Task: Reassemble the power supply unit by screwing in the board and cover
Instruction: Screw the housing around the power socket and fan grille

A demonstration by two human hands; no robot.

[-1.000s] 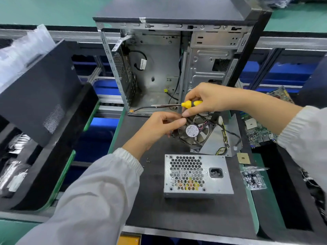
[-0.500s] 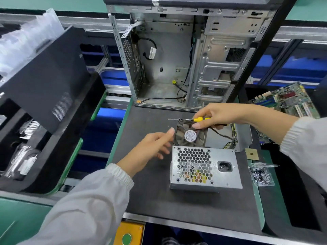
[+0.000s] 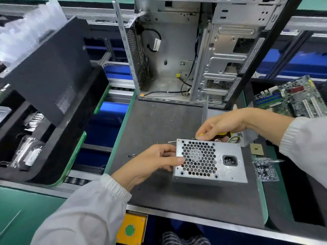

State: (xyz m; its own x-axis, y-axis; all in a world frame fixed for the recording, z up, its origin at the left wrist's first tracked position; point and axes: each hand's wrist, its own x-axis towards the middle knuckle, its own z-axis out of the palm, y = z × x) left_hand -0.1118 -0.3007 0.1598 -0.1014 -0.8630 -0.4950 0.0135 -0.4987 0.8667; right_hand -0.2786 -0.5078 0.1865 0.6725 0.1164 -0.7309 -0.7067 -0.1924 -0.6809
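The silver power supply cover (image 3: 228, 163), with a honeycomb grille and a power socket, stands on the dark mat (image 3: 155, 121). My left hand (image 3: 157, 160) grips its left edge, thumb on the grille. My right hand (image 3: 221, 123) holds a yellow-handled screwdriver (image 3: 200, 135) just behind the cover's top edge; its metal tip sticks out to the left. Yellow and black wires (image 3: 234, 138) show behind the cover. Two small screws (image 3: 131, 155) lie on the mat to the left.
An open computer case (image 3: 185, 50) stands at the back of the mat. A motherboard (image 3: 293, 98) lies at the right. A bag of screws (image 3: 265, 169) and a small chip (image 3: 256, 149) sit right of the cover. Black trays (image 3: 49, 76) fill the left.
My left hand moved right and took hold of the cover's left edge. My right hand lowered the screwdriver behind the cover. The fan is now hidden behind the cover.
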